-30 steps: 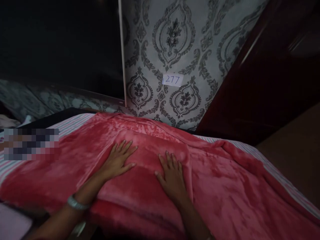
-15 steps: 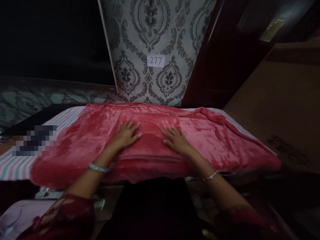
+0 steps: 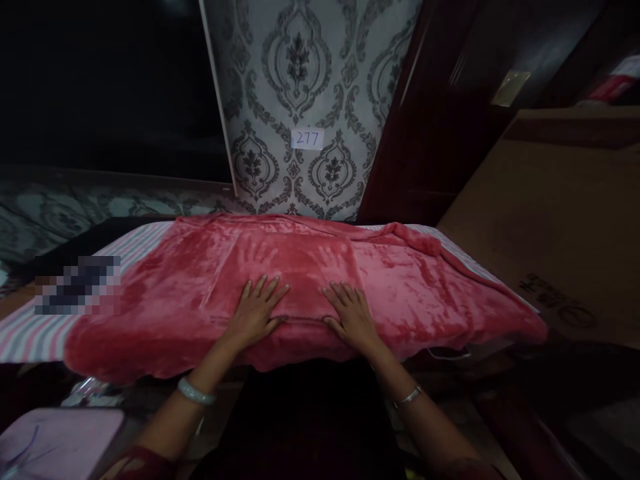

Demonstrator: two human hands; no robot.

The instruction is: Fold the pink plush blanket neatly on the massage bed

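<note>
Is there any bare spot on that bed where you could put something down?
The red blanket covers most of the bed. Bare striped sheet shows left of the blanket, and a thin strip along its right edge. The middle is taken: left hand and right hand press flat there.

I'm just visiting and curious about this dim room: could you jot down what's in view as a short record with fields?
left hand: flat, fingers spread, palm down on the red blanket
right hand: flat beside it, also on the blanket, near its front edge
blanket: plush, spread over a striped sheet; two handprints pressed into the nap beyond the hands
wrists: a bangle on the left, a thin bracelet on the right
wall: patterned wallpaper with a paper label reading 277
</note>
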